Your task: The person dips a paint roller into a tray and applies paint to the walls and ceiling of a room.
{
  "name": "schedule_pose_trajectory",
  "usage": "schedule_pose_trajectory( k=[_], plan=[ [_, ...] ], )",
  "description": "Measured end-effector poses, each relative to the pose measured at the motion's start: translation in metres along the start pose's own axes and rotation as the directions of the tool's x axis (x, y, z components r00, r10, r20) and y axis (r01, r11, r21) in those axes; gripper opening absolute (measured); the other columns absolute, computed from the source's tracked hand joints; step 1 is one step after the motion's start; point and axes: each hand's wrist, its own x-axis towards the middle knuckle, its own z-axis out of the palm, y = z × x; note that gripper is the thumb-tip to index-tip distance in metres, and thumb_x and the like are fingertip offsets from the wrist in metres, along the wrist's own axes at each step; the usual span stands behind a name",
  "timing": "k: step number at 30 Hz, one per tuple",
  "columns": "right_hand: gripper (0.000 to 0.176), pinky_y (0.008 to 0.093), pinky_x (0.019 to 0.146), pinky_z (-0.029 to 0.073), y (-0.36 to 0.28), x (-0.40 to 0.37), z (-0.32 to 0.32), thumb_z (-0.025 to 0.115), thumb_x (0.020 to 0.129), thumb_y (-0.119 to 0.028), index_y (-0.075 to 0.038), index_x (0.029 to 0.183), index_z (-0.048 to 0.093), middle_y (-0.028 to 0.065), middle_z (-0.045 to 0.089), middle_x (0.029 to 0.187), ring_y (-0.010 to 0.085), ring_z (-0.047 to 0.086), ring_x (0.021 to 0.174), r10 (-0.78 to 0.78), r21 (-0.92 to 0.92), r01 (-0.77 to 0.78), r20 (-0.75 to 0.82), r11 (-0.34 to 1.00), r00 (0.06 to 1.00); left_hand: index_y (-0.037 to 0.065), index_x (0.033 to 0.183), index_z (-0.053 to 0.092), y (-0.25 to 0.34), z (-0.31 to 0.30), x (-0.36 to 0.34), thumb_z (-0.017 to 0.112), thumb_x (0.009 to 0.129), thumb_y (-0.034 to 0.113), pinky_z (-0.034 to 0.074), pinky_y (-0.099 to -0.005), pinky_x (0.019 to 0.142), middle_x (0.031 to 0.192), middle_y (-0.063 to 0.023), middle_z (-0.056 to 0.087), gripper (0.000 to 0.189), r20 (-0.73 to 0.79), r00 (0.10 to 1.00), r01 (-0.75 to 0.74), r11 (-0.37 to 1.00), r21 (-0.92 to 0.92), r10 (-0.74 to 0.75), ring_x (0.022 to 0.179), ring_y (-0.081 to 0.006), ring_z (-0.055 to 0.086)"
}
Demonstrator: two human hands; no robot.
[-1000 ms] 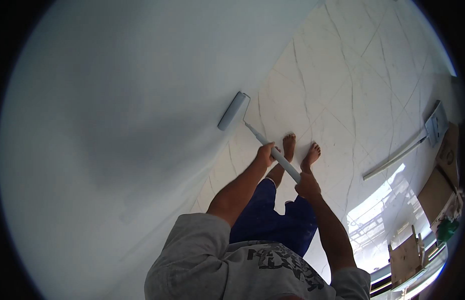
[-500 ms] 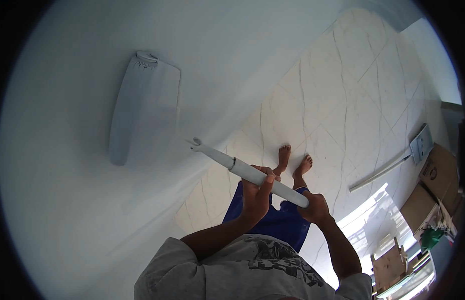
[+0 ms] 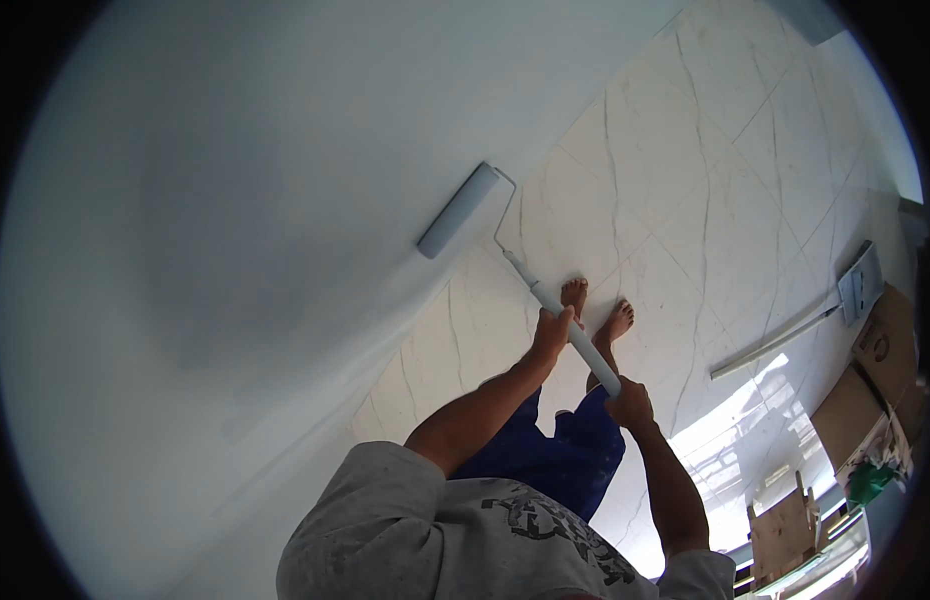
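A paint roller [image 3: 457, 210] with a grey-blue sleeve lies against the pale wall [image 3: 285, 140], low down near the floor line. Its thin wire frame bends round to a long white handle. My left hand [image 3: 553, 331] is wrapped round the middle of that handle. Lower down, at the handle's butt end, my right hand [image 3: 630, 402] is closed round it. A darker, damp-looking patch [image 3: 235, 230] shows on the wall left of the roller.
Bare feet [image 3: 613, 320] stand on the veined tile floor [image 3: 665, 180]. To the right lie a long-handled flat tool [image 3: 860, 284], cardboard boxes [image 3: 843, 418], a green item [image 3: 869, 484] and a wooden piece [image 3: 783, 530]. Sunlight falls on the tiles nearby.
The roller has moved down the wall and to the right, away from my head, towards the floor edge. My left arm has stretched forward with the handle; both hands keep their hold.
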Motion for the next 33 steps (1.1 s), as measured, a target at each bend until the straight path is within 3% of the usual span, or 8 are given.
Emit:
schedule_pose_trajectory(
  k=[2,7,10,15,17,23,27,33],
  plan=[
    [0.03,0.0493,0.077,0.055,0.0,0.021,0.006,0.064,0.072,-0.015,-0.002,0.1,0.064,0.0244,0.068,0.088,0.042,0.067,0.087,0.07,0.0,-0.07,-0.008,0.998,0.998,-0.001,0.091,0.053,-0.005,-0.002,0.027,0.059,0.09,0.014,0.058,-0.0386,0.066,0.081,-0.0115,0.059,0.017,-0.057,0.984,0.171,0.984,0.042,-0.169,0.072,-0.0238,0.066],
    [0.024,0.0501,0.077,0.054,-0.008,0.025,-0.007,0.064,0.075,-0.016,-0.002,0.095,0.063,0.0238,0.068,0.087,0.0426,0.067,0.086,0.032,-0.006,-0.032,-0.023,0.999,0.999,-0.001,0.091,0.054,-0.01,-0.001,0.043,0.06,0.09,0.018,0.059,-0.0377,0.065,0.081,-0.0116,0.06,0.02,-0.107,0.961,0.254,0.967,-0.015,-0.254,0.074,-0.0249,0.067],
    [0.024,0.0504,0.075,0.054,-0.011,-0.012,-0.032,0.065,0.074,-0.017,-0.003,0.094,0.063,0.024,0.068,0.084,0.0433,0.067,0.083,0.004,-0.047,-0.003,0.003,0.999,1.0,-0.001,0.09,0.053,0.014,0.017,-0.017,0.059,0.091,0.02,0.057,-0.0354,0.06,0.082,-0.012,0.061,0.022,-0.07,0.994,0.08,0.996,-0.043,-0.082,0.073,-0.023,0.066],
    [0.024,0.0526,0.071,0.054,-0.028,-0.09,-0.053,0.066,0.074,-0.017,-0.01,0.096,0.06,0.0235,0.067,0.078,0.0433,0.067,0.077,-0.055,-0.112,0.055,0.002,0.992,0.998,-0.003,0.104,0.043,0.076,0.026,-0.139,0.057,0.094,0.012,0.053,-0.0325,0.07,0.084,-0.0104,0.06,0.023,-0.052,0.974,-0.213,0.972,0.098,0.219,0.072,-0.0184,0.065],
    [0.021,0.0522,0.065,0.053,-0.049,-0.117,-0.06,0.069,0.071,-0.016,-0.005,0.085,0.058,0.023,0.065,0.073,0.0445,0.065,0.073,-0.162,-0.043,0.161,-0.04,0.986,0.986,-0.001,0.103,0.042,0.121,0.028,-0.193,0.057,0.094,0.012,0.054,-0.0331,0.074,0.087,-0.0099,0.059,0.022,-0.005,0.964,-0.263,0.963,0.062,0.264,0.075,-0.017,0.064],
    [0.021,0.0469,0.068,0.054,-0.125,-0.139,-0.067,0.072,0.072,-0.015,-0.007,0.087,0.059,0.0189,0.067,0.076,0.0406,0.067,0.078,-0.354,0.166,0.353,-0.021,0.921,0.935,0.0,0.107,0.042,0.193,0.001,-0.272,0.057,0.096,0.011,0.052,-0.0341,0.085,0.095,-0.011,0.056,0.022,0.02,0.873,-0.488,0.873,0.003,0.488,0.088,-0.0177,0.063],
    [0.021,0.0472,0.07,0.054,-0.112,-0.115,-0.043,0.07,0.072,-0.013,-0.007,0.089,0.06,0.0193,0.067,0.078,0.0406,0.067,0.079,-0.325,0.17,0.321,-0.005,0.932,0.946,0.001,0.104,0.044,0.168,-0.013,-0.241,0.058,0.095,0.014,0.053,-0.0361,0.084,0.093,-0.0102,0.058,0.021,0.016,0.911,-0.412,0.904,0.117,0.413,0.087,-0.0173,0.062],
    [0.019,0.0533,0.073,0.053,-0.024,-0.045,-0.009,0.066,0.076,-0.017,-0.008,0.092,0.06,0.0226,0.067,0.078,0.0437,0.066,0.08,-0.129,-0.011,0.129,0.01,0.992,0.992,-0.003,0.107,0.042,0.044,-0.015,-0.106,0.056,0.095,0.012,0.053,-0.0331,0.074,0.089,-0.0108,0.059,0.023,0.037,0.97,-0.242,0.963,0.115,0.239,0.08,-0.0183,0.066]
  ],
)
